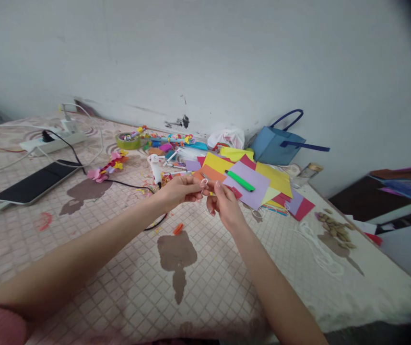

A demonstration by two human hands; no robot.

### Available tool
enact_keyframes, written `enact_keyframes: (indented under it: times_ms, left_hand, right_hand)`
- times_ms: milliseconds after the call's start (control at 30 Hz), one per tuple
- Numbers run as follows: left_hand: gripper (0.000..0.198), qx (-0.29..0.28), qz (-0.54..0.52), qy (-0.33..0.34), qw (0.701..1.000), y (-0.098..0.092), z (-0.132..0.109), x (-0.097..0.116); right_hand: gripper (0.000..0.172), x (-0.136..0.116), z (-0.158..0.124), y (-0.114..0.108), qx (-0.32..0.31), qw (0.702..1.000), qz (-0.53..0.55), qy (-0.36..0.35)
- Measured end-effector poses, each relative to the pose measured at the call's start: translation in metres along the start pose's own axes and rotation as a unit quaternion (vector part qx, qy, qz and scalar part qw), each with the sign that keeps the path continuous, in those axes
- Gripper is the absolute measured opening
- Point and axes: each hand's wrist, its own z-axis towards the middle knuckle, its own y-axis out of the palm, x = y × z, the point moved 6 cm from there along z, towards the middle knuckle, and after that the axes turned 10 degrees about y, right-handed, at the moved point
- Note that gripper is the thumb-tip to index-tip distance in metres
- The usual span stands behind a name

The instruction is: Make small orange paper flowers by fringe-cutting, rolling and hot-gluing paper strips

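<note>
Around left: tablet (36,183) is lying below the power strip (61,142); flowers (99,175) are resting beside it, tape (128,143) sitting behind.
In the way: glue gun (155,171) is standing just behind the left hand (182,188), its cord (129,184) running behind that wrist; paper (252,199) is spreading behind the right hand (227,205), a pen (241,181) lying on top.
Around right: bag (276,146) is leaning near the wall (191,57); nuts (336,230) are heaping beside spare string (320,258).
Desk: patterned cover (119,273) is showing brown patches; orange scrap (178,229) is lying below the hands.
Room: pale wall is bearing black marks (185,120).
String (204,182): looping at the left fingertips, above the desk.
Grip: left is pinching string; right is bending its fingers alongside, cannot tell whether grasping.
</note>
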Motion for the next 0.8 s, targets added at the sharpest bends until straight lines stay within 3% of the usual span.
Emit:
enact_keyframes:
  times_ms: [133, 433, 800]
  left_hand:
    - [0.011, 0.005, -0.031, 0.002, 0.999, -0.003, 0.001, 0.005]
    - [0.011, 0.056, -0.064, -0.008, 0.996, -0.011, 0.004, 0.008]
    - [0.009, 0.110, -0.098, 0.019, 0.989, -0.019, 0.005, 0.017]
  right_hand:
    - [0.038, 0.011, 0.000, 0.007, -0.041, 0.998, 0.004, 0.036]
    - [0.021, 0.014, 0.000, 0.009, -0.046, 0.999, -0.011, 0.027]
    - [0.025, 0.023, 0.000, 0.009, -0.060, 0.996, -0.025, 0.063]
